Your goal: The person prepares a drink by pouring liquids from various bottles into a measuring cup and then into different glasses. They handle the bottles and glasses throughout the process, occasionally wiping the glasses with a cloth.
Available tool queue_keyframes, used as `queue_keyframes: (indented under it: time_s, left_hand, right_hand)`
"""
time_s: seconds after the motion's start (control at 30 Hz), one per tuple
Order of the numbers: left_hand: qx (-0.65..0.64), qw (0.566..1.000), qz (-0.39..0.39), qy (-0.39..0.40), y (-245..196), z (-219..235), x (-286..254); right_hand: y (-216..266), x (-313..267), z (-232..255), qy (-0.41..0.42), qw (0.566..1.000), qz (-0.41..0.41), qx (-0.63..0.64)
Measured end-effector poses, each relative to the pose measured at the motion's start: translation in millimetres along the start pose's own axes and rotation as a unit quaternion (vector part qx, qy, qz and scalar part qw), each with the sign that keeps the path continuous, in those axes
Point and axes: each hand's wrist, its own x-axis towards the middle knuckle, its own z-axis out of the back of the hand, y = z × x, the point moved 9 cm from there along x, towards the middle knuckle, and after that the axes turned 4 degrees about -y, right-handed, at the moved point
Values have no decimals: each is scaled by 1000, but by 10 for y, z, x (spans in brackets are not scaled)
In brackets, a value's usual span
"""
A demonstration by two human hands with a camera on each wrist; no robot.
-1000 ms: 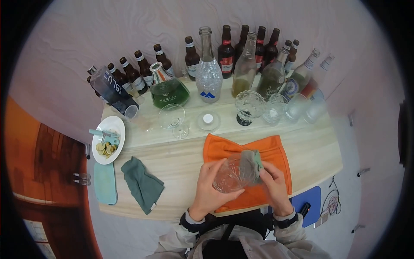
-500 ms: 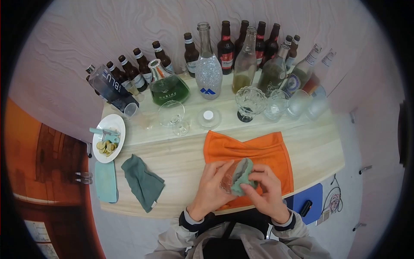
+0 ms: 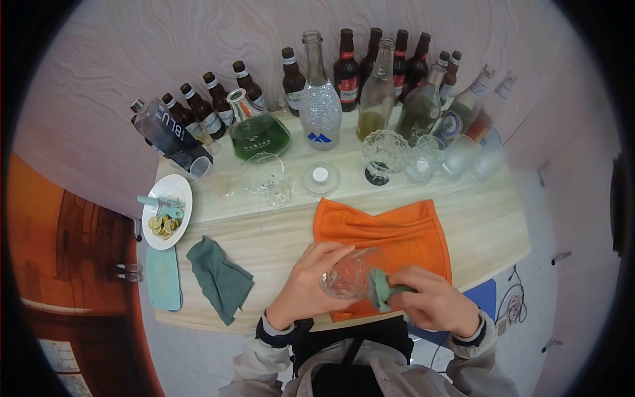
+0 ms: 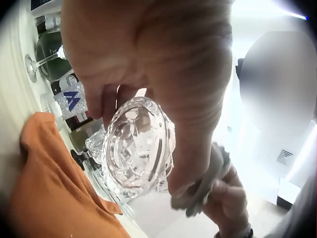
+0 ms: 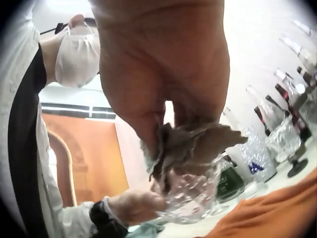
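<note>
My left hand (image 3: 303,286) grips a clear, patterned glass (image 3: 342,276), tipped on its side with its round base turned left. In the left wrist view the thick base of the glass (image 4: 134,145) faces the camera. My right hand (image 3: 436,303) pinches a small grey-green cloth (image 3: 380,291) at the right end of the glass. The right wrist view has this bunched cloth (image 5: 185,148) hanging from the fingers, overlapping the glass (image 5: 195,196). Both hands are over an orange towel (image 3: 390,235) spread at the table's front.
Left of the towel lie a dark green cloth (image 3: 219,278) and a light teal board (image 3: 163,281). A white plate (image 3: 187,198) holds lime slices. Stemmed glass (image 3: 261,173), crystal goblet (image 3: 385,153) and frosted glasses (image 3: 456,159) stand before a row of bottles (image 3: 346,73).
Half a second ago the cloth covered the glass's right end; now the right hand has drawn it rightward and down, with its palm turned over. More of the glass shows in the left hand.
</note>
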Motion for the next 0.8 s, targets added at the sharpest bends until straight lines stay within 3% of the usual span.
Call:
queue_keyframes:
  time_s: [0.07, 0.1, 0.13, 0.2, 0.23, 0.3, 0.43, 0.5, 0.53, 0.6, 0.63, 0.7, 0.8]
  left_hand:
    - [-12, 1000, 12, 7, 30, 52, 0]
    - [-24, 999, 26, 16, 56, 38, -8]
    - [-26, 999, 27, 13, 66, 27, -7]
    - [-44, 998, 28, 30, 76, -38, 2]
    - [-43, 998, 29, 32, 74, -68, 0]
    - [-99, 989, 47, 99, 63, -254, -14]
    - [-152, 976, 24, 153, -28, -383, -71]
    - [-58, 995, 19, 75, 1, -228, -40]
    - [-59, 995, 19, 74, -14, -238, -29]
    - [62, 997, -39, -21, -136, -102, 6]
    - [63, 997, -37, -24, -146, -94, 2]
    - [173, 981, -78, -45, -235, -71, -13]
    - [257, 957, -118, -69, -275, -94, -44]
  right_hand:
    - [-92, -92, 110, -24, 997, -39, -63]
    - [-236, -219, 157, -68, 992, -100, -35]
    - [-267, -226, 104, -65, 992, -100, -35]
    - [-226, -201, 216, -197, 978, -68, 12]
    - [-233, -128, 195, -198, 978, -70, 14]
    - [-8, 97, 51, -118, 983, 66, -120]
    - [-10, 192, -67, -76, 986, 104, -106]
    - [-216, 152, -52, -133, 982, 25, -128]
    - [-236, 136, -95, -132, 982, 25, -130]
    - [-564, 48, -35, -206, 968, -144, -8]
    - [-541, 36, -63, -202, 969, -143, -7]
    - [-778, -140, -223, -198, 918, -304, 159]
    - [-915, -315, -450, -135, 912, -338, 190]
